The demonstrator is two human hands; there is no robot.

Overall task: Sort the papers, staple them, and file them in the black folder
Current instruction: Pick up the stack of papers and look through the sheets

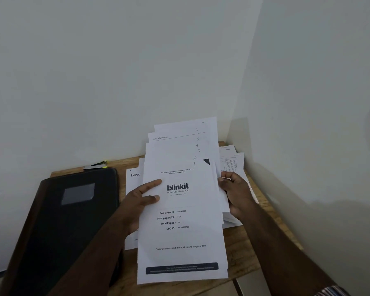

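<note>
I hold a fanned stack of white papers (181,236) above the wooden table; handwritten numbers 1 to 6 show at their top right corners, and the front sheet reads "blinkit". My left hand (140,201) grips the stack's left edge with the thumb on the front sheet. My right hand (236,193) grips its right edge. The black folder (73,214) lies shut on the table at the left. A stapler (96,164) lies behind the folder by the wall.
More printed sheets (233,161) lie on the wooden table (244,248) under and to the right of the held stack; another "blinkit" sheet (132,180) peeks out at the left. Walls close in behind and on the right.
</note>
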